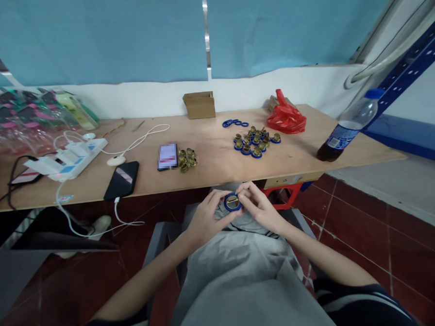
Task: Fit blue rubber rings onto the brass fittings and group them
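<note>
Over my lap, just in front of the table edge, a blue ring with a gold-coloured metal piece (232, 202) inside it is held between both hands. My left hand (207, 217) pinches its left and lower side with fingers and thumb. On the right side, the fingertips of my right hand (256, 204) touch the rim. Several gold pieces with blue rings (255, 140) lie in a group on the table. Bare blue rings (234, 123) are behind them. Several gold pieces without blue rings (187, 159) sit beside a lit phone (167, 156).
A cardboard box (200, 105) stands at the back of the wooden table (214, 175). To the right are a red bag (287, 116) and a tilted bottle (350, 127). At left are a power strip (71, 160), cables, a black phone (122, 180) and several clear bottles (26, 122).
</note>
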A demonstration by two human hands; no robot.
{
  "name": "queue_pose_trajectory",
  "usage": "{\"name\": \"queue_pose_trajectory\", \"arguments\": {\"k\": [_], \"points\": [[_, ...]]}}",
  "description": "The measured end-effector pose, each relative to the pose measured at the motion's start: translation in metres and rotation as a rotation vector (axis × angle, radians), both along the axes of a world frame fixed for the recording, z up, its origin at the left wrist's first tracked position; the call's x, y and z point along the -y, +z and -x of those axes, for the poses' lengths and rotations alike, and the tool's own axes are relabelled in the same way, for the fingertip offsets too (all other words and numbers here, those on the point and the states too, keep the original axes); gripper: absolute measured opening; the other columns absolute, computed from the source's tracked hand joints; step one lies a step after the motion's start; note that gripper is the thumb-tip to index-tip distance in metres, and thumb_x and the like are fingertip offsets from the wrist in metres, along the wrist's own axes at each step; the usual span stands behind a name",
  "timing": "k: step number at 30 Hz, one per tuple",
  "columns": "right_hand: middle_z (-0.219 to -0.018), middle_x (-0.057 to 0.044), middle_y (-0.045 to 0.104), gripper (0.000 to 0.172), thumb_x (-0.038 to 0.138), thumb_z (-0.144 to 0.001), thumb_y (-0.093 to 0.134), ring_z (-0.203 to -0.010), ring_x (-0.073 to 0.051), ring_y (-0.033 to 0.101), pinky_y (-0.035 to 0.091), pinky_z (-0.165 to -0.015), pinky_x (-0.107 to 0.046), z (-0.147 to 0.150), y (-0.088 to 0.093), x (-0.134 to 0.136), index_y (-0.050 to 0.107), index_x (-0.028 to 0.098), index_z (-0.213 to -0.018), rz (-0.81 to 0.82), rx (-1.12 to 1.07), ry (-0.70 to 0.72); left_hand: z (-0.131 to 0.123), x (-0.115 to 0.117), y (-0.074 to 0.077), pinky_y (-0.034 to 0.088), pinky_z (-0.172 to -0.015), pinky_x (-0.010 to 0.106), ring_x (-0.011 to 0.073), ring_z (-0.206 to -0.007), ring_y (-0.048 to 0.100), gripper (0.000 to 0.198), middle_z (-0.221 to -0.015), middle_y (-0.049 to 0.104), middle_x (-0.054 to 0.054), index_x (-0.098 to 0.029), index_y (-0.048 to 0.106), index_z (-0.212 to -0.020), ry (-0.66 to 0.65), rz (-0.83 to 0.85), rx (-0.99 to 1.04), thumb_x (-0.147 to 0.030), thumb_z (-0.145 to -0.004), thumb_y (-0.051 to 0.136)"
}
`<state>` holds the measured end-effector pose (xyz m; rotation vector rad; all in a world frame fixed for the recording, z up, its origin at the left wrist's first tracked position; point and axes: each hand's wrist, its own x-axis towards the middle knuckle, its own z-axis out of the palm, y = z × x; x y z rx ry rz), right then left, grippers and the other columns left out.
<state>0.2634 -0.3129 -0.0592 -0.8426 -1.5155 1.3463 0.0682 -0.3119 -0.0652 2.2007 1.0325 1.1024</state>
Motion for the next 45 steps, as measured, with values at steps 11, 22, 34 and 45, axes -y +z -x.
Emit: {"name": "queue_pose_trajectory", "arguments": {"k": [11,22,34,45], "points": [[-0.07,0.005,0.052,0.023,0.046,-0.101,0.053,-0.059,-0.012,0.053,0.045,-0.058,-0.025,-0.007,-0.009,-0.012,0.054,0.023,-0.102,-0.119,0.143,-0.121,-0.003,-0.003,0.004,0.052,-0.08,0.031,0.0194,-0.089,0.066,0.024,-0.094,0.07,0.003,-0.02,0.064,-0.1,0.059,0.004,0.006,-0.025,-0.08,0.076],[-0.066,0.005,0.054,0.009,0.03,-0.098,0.058,-0.057,-0.012,0.052,0.044,-0.059,-0.024,-0.006,-0.006,-0.025,0.06,0.021,-0.101,-0.502,0.405,-0.174,-0.004,-0.027,-0.003,0.052,-0.078,0.032,0.0197,-0.084,0.068,0.025,-0.092,0.071,0.002,-0.021,0.059,-0.092,0.109,0.118,-0.013,-0.025,-0.074,0.076],[-0.07,0.0,0.064,0.009,0.028,-0.095,0.059,-0.059,-0.014,0.062,0.05,-0.059,-0.025,-0.007,-0.013,-0.066,0.064,0.02,-0.096,-0.515,0.403,-0.249,-0.007,-0.063,-0.013,0.058,-0.077,0.031,0.019,-0.081,0.073,0.026,-0.087,0.075,0.002,-0.021,0.058,-0.097,0.149,0.171,0.062,-0.029,-0.078,0.075],[-0.073,0.001,0.063,0.021,0.035,-0.093,0.066,-0.062,-0.014,0.062,0.05,-0.059,-0.025,-0.011,-0.017,-0.088,0.06,0.021,-0.109,-0.499,0.404,-0.18,-0.01,-0.088,-0.026,0.062,-0.07,0.026,0.0185,-0.084,0.078,0.034,-0.1,0.079,0.004,-0.022,0.057,-0.12,0.114,0.214,0.177,-0.02,-0.086,0.065]]}}
